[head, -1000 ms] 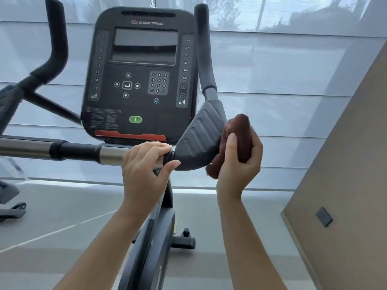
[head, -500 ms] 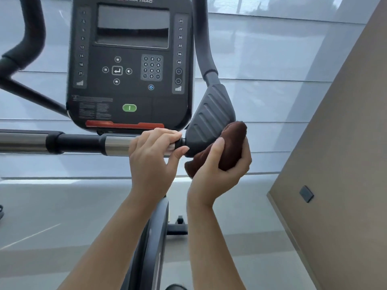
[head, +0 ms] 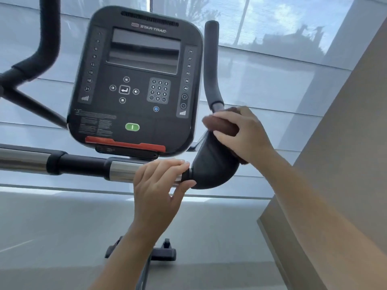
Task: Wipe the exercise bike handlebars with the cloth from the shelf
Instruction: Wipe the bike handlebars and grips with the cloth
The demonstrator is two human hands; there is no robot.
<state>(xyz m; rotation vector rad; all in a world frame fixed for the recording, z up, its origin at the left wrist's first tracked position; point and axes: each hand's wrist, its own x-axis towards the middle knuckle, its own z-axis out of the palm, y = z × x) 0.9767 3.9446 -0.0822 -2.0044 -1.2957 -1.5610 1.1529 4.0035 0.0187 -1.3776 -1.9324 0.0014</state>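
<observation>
A person wipes an exercise bike's handlebars with a brown cloth.

The right hand curls fingers and thumb around the bunched cloth and presses it onto the upper edge of the black curved pad, just below the upright grip; wadded like this, it probably gives a firm wiping face. The left hand wraps the chrome bar just beside the pad, fingers over the top and thumb beneath, likely to steady the bike against the rubbing. The cloth looks soft and thick, rolled into a short, stubby shape (much of it hidden under the palm, a scrap showing below the wrist). The console sits above the bar.
</observation>
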